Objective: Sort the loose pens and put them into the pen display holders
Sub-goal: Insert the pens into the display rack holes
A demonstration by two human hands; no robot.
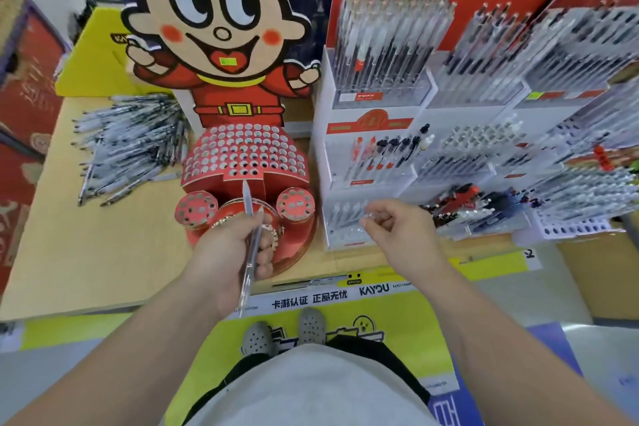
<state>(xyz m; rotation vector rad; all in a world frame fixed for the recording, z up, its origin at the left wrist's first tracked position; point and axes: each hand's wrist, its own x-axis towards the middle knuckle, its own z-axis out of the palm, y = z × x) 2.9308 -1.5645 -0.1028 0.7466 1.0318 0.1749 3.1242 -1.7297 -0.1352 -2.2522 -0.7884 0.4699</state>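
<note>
The left hand [224, 252] grips a clear pen [249, 235] over the red holder [242, 156]. The right hand [397, 232] has curled fingers near the white holders [380, 183]; I cannot tell if it holds anything. A pile of pens [128, 145] lies on the surface [86, 252] beside the red holder.
</note>
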